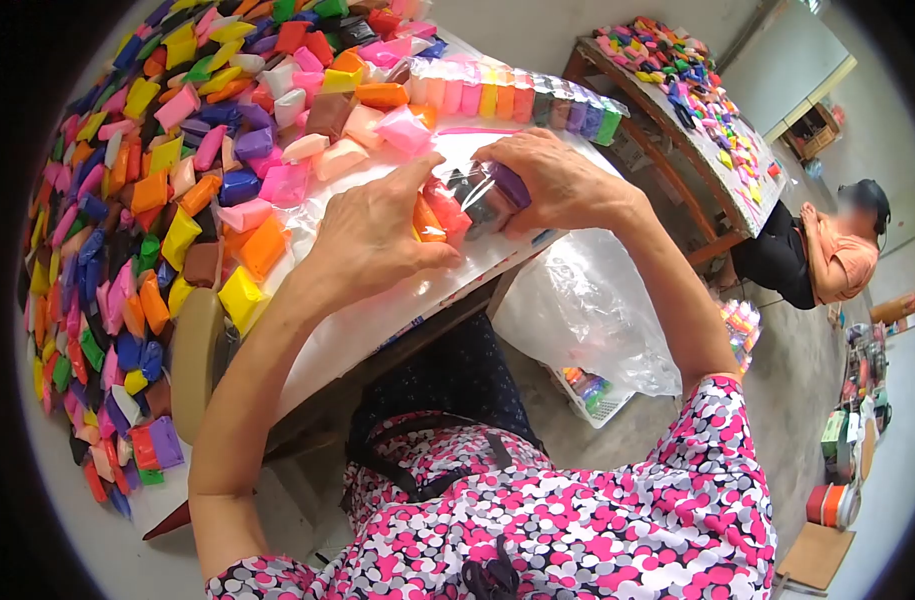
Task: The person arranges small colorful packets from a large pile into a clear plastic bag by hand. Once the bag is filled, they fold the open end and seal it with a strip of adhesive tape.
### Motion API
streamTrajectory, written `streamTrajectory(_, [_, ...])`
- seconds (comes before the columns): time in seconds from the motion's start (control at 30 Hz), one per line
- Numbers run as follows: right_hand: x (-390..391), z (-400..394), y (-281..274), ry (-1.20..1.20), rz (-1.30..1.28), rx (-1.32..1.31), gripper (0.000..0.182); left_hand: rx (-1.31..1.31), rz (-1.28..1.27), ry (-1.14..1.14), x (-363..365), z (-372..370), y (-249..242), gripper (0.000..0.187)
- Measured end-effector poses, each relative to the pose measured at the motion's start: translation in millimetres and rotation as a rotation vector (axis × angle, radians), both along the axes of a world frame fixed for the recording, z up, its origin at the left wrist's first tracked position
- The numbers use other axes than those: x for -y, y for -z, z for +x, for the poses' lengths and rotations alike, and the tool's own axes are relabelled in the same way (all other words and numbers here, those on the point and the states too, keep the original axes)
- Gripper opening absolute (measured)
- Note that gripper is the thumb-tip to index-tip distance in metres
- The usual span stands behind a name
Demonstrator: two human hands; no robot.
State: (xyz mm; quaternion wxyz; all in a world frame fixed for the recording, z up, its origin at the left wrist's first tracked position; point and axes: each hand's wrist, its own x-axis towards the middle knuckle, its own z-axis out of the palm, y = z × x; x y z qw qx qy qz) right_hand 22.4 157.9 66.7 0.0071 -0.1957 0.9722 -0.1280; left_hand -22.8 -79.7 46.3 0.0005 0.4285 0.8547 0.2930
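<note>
My left hand (372,235) and my right hand (557,180) both grip a short row of wrapped clay blocks (467,205) inside a clear plastic sleeve, just above the white work board (397,310). The row shows orange, pink, grey and purple pieces. My left thumb presses on the orange end, and my right fingers curl over the purple end. Behind my hands lies a finished packed strip of coloured blocks (512,95).
A large heap of loose wrapped clay blocks (157,190) covers the table to the left. A clear plastic bag (582,310) hangs off the table edge. Another person (827,250) sits at the right near a second table of blocks (697,90).
</note>
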Motion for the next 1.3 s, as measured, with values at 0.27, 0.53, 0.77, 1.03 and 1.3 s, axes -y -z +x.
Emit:
streamTrajectory(0.27, [5,-4,-1,-0.063,-0.013,-0.02,0.087,0.022,-0.083,0.025,-18,1,-7,0.075])
streamTrajectory(0.53, [-17,11,-8,0.092,0.207,-0.139,0.082,-0.028,0.042,0.041,-16,-2,5,0.07])
streamTrajectory(0.77, [-11,3,4,0.008,0.093,-0.135,0.07,0.115,-0.052,0.009,-17,3,-6,0.079])
streamTrajectory(1.03, [-21,7,-3,-0.006,0.101,-0.18,0.087,-0.027,-0.028,0.046,-22,0,4,0.083])
streamTrajectory(1.3, [-12,5,-16,0.095,0.241,-0.078,0.103,-0.039,0.011,0.037,-22,-2,9,0.081])
